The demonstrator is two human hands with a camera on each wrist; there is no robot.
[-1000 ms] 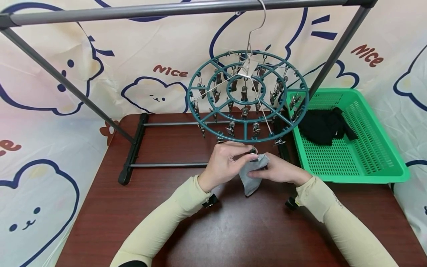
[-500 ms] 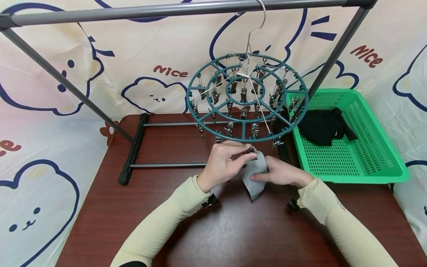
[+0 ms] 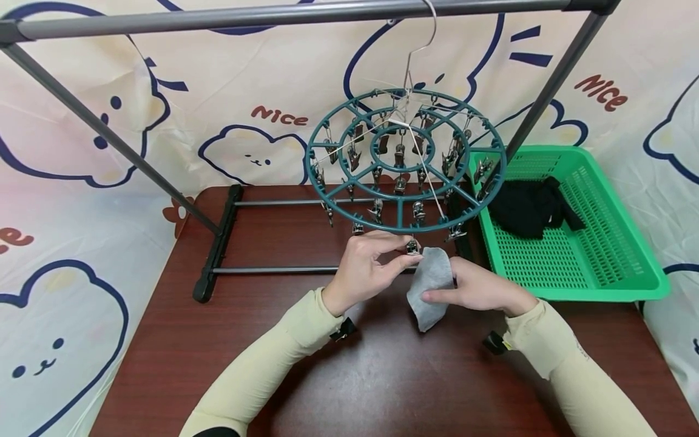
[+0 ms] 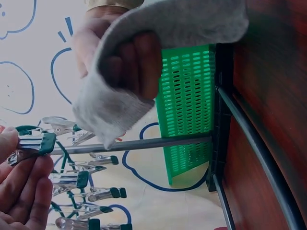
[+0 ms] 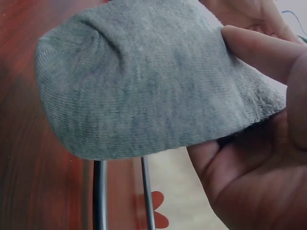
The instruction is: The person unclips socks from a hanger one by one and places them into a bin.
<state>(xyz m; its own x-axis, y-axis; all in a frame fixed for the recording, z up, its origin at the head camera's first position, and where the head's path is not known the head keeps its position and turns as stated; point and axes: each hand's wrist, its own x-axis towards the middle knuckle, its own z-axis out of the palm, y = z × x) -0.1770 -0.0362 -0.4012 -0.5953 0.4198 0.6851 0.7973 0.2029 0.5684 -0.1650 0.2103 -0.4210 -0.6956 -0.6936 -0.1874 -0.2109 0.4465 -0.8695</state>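
Note:
My left hand (image 3: 368, 264) pinches a small metal clip (image 3: 413, 247) at the near rim of a round teal drying hanger (image 3: 401, 230). In the left wrist view, the pinched clip (image 4: 37, 143) shows green tips. A light grey knitted sock (image 3: 431, 288) is in my right hand (image 3: 483, 285), thumb on the near face and fingers behind or inside it. The sock's upper end lies just right of the clip, with its lower end hanging over the table. Close up in the right wrist view, the sock (image 5: 144, 86) has a rounded end at left; its far side is hidden.
Several other clips dangle from the hanger, which hooks onto a grey rack bar (image 3: 218, 21). At right, a green basket (image 3: 579, 294) holds black cloth (image 3: 524, 209). The rack's black foot (image 3: 218, 249) stands on the brown table (image 3: 382, 388).
My right hand has moved right with the sock, drawing its upper end away from the clip. My left hand has stayed nearly in place, pinching the clip.

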